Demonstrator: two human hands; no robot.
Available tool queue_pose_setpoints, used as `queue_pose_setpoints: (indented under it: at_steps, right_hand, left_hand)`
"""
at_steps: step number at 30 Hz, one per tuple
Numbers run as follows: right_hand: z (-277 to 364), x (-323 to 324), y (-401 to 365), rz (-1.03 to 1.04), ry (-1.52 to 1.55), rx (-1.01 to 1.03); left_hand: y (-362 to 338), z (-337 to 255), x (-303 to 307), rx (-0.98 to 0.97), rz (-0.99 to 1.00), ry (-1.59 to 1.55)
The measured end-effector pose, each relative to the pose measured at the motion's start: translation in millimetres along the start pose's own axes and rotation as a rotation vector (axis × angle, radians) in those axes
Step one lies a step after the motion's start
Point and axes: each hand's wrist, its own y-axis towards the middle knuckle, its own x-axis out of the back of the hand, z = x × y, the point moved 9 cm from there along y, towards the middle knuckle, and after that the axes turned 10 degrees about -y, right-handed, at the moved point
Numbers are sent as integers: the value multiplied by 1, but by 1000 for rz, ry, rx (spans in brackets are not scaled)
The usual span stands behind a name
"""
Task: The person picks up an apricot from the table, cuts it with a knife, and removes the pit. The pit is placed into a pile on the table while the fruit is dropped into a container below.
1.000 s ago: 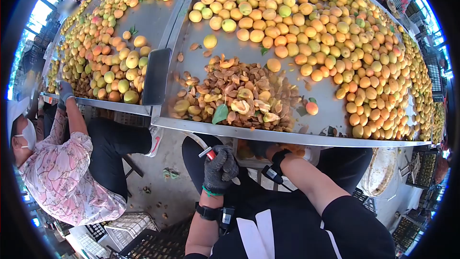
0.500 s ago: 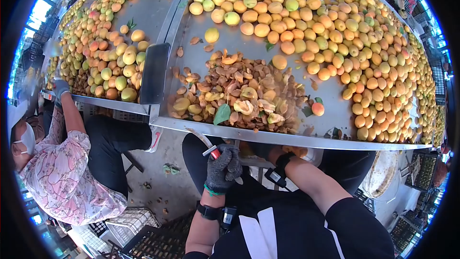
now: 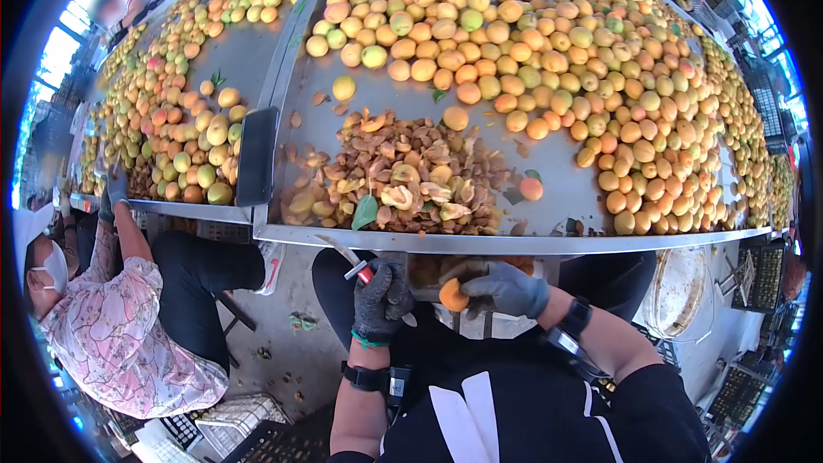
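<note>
My left hand [image 3: 381, 298], in a dark grey glove, is closed around a knife [image 3: 363, 273] with a red handle, its blade pointing up and left toward the table edge. My right hand [image 3: 512, 288], also gloved, pinches an orange apricot [image 3: 453, 294] in front of my lap; part of the fruit is hidden by the fingers. Beyond the hands, a heap of brown pits and split apricot pieces [image 3: 411, 176] lies on the metal table [image 3: 549, 244]. Whole apricots [image 3: 514, 60] cover much of the surface behind it.
On the left a co-worker in a floral top [image 3: 129, 309] sits at the adjoining table section. A black divider [image 3: 258, 154] stands between the two sections. Under the table edge, behind my hands, is a container with orange fruit [image 3: 429, 270]. A white bucket [image 3: 673, 296] stands to the right.
My right hand has come out from under the table edge, now with an apricot in its fingers. My left hand keeps the knife. The view has shifted slightly.
</note>
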Motion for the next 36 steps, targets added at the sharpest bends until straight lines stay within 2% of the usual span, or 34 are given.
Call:
queue_pose_setpoints:
  at_steps: [1, 5, 7, 9, 11, 12, 13, 15, 16, 18, 19, 21, 22, 23, 25, 26, 28, 31, 36]
  right_hand:
    - [17, -7, -16, -9, -1, 15]
    - [85, -57, -83, 180, -115, 113]
    - [120, -90, -122, 250, -186, 184]
    - [139, -122, -156, 464, -208, 279]
    - [164, -144, -186, 533, -314, 707]
    - [162, -150, -202, 596, -200, 452]
    - [166, -155, -212, 629, -203, 430]
    - [190, -160, -245, 560, -387, 1246]
    - [191, -157, -253, 563, -390, 1262]
    - [172, -156, -245, 668, -348, 804]
    - [170, -155, -246, 667, -355, 812]
    - [164, -158, -259, 708, -449, 983]
    - [160, -158, -259, 763, -479, 891]
    - [159, -158, -259, 746, -481, 896]
    - [163, -158, -266, 756, -410, 1024]
    - [164, -157, -268, 744, -409, 1025]
    - [158, -158, -268, 803, -329, 888]
    - [158, -153, -269, 780, -296, 796]
    - [153, -150, -272, 760, -176, 821]
  left_hand:
    - [-1, 2, -2, 6, 15, 7]
    - [1, 5, -7, 12, 150, -7]
    - [1, 5, -4, 0, 107, 26]
    - [-1, 6, -11, 5, 88, 27]
    - [0, 8, -7, 8, 62, 41]
    - [-1, 9, -10, 10, 73, 55]
    - [-1, 9, -11, -1, 53, 80]
    - [-3, 10, -11, -11, 40, 115]
    - [-2, 10, -8, -15, 40, 115]
    - [-2, 10, -10, 2, 63, 121]
    - [-1, 10, -12, 1, 72, 126]
    - [-2, 11, -12, -5, 67, 111]
    - [-2, 13, -10, 5, 75, 115]
    - [-1, 12, -8, -1, 102, 126]
    - [2, 13, -10, 6, 136, 139]
    - [2, 12, -6, -9, 105, 140]
    - [0, 12, -2, -9, 60, 132]
    - [0, 12, -2, -16, 108, 195]
    - [1, 13, 2, -7, 78, 154]
